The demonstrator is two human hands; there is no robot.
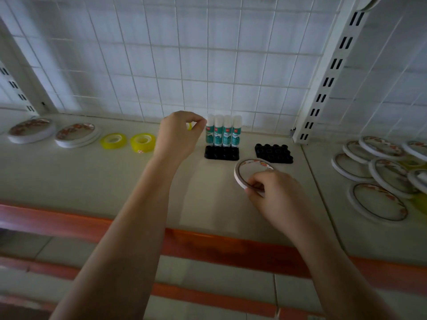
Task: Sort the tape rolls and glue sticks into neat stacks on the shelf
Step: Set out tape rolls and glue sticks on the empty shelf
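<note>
Pinching a yellow roll point(189, 126) in our left hand point(178, 137), we risk toppling the glue sticks point(223, 130) alongside. Our right hand point(275, 192) grips a white roll point(247, 168).

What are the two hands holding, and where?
Left hand pinches a small yellow tape roll, mostly hidden. Right hand grips a thin white tape ring at its near rim.

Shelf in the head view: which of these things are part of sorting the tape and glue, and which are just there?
Part of the job:
left hand pinching a small yellow roll
right hand holding a flat white tape roll
two yellow tape rolls
white tape stacks
loose white rolls
four glue sticks

Just there:
empty black holder
wire grid back
slotted upright
</note>
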